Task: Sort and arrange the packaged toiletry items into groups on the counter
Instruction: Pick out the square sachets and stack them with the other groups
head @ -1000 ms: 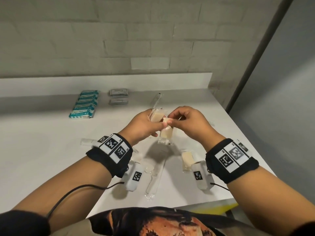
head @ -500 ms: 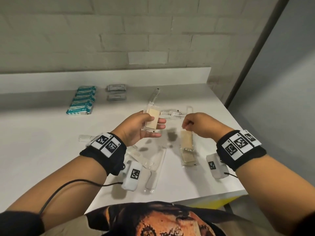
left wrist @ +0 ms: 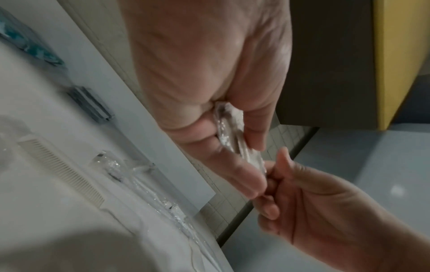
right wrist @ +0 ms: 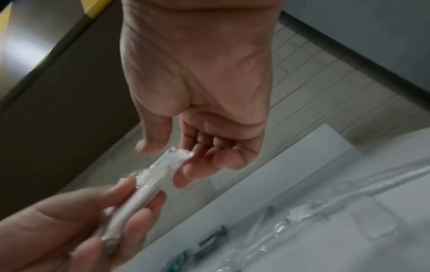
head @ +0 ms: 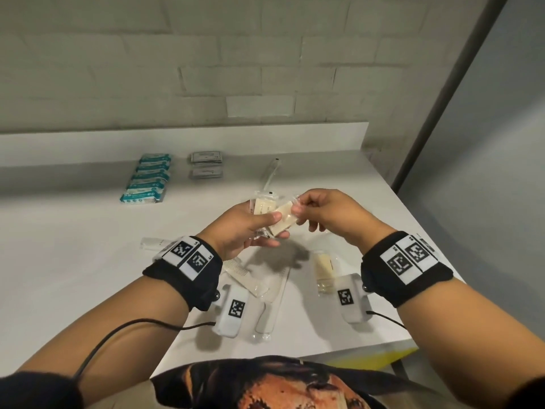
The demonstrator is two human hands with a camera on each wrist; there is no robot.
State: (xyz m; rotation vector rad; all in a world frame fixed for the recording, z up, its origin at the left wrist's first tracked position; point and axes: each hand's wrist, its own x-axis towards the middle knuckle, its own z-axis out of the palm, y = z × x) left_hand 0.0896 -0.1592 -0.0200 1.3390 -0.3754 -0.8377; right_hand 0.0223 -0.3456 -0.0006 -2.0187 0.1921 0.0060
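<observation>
Both hands are raised above the white counter (head: 73, 246) in the head view: the left hand (head: 244, 228) is curled around two clear-wrapped beige packets (head: 265, 206), with the thumb laid over the front one, while the right hand (head: 327, 215) pinches the upper corner of the tilted front packet (head: 283, 221) between thumb and forefinger. No print on these packets can be read. At the back left of the counter a row of teal-and-white packs (head: 147, 180) is laid, and just beside it two grey sachets (head: 206, 165); their lettering is too small to make out. A wrapped toothbrush (head: 272, 171) is seen beyond the hands, wrapped combs (head: 265, 281) below the left wrist, and another beige packet (head: 324, 268) below the right wrist. In the left wrist view, crinkled clear wrapping (left wrist: 232, 136) is clamped between the left fingers (left wrist: 209, 147) and thumb, and its far end is met by the right hand (left wrist: 314, 206). In the right wrist view, the wrapper's end (right wrist: 172, 158) is nipped by the right thumb and fingertip, with the packet's other end gripped by the left hand (right wrist: 69, 220).
</observation>
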